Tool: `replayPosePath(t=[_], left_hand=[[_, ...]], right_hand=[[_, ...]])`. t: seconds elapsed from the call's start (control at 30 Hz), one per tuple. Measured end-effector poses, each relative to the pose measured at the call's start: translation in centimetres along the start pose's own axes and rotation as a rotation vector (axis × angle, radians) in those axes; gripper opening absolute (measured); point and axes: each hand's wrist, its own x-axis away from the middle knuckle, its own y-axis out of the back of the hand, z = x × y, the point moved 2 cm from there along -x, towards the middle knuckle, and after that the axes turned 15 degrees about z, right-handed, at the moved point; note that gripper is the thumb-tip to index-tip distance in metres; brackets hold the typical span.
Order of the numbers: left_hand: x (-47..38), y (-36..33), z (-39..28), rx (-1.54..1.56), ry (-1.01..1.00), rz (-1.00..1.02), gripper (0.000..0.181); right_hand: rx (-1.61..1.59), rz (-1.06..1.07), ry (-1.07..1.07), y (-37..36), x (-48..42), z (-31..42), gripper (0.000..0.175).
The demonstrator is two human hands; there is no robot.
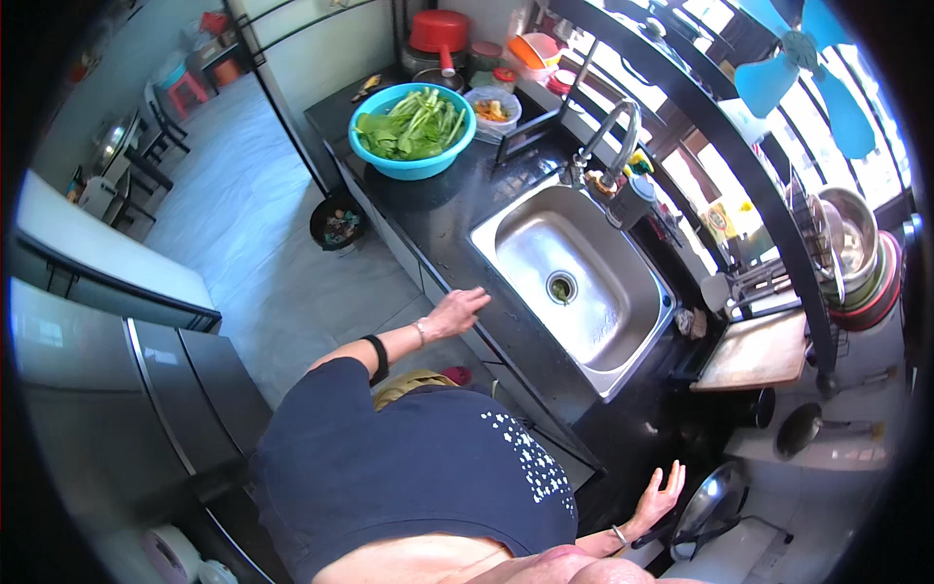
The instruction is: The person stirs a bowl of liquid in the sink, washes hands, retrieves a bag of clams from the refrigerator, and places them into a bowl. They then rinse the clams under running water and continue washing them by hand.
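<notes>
My left hand (460,310) hangs over the front edge of the black countertop (445,226), left of the stainless steel sink (562,248), with nothing in it and its fingers somewhat spread. Out to the lower right is my right hand (660,496), empty, fingers apart, beside a pan or glass lid (711,504). A bit of green leaf (560,290) lies in the sink's drain. On the counter beyond the sink, a blue plastic basin (412,169) holds leafy greens (416,128). The curved metal faucet (620,131) rises at the sink's back edge.
A black waste bin (337,221) stands on the floor by the counter. A wooden cutting board (755,347) is right of the sink. A red pot (439,31) and a bowl of orange food (496,113) stand at the back. A refrigerator (109,379) is at the left.
</notes>
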Motion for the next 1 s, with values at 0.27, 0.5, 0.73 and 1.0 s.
replayPosePath(t=[0.27,0.5,0.73,1.0], left_hand=[[23.5,-1.9,7.4,0.122,1.069,-0.02,0.058],[47.6,-7.6,7.7,0.295,1.556,-0.078,0.035],[55.8,-16.7,7.6,0.666,1.699,0.184,0.052],[64.4,-11.1,7.6,0.567,1.541,-0.235,0.048]], right_hand=[[-0.074,0.153,0.32,-8.6,-8.4,4.0,0.041],[-0.155,0.42,0.772,-15.5,-9.8,22.2,0.043],[-0.143,0.469,1.157,-21.0,-4.1,40.3,0.038],[-0.223,0.825,1.792,-33.0,17.4,66.9,0.033]])
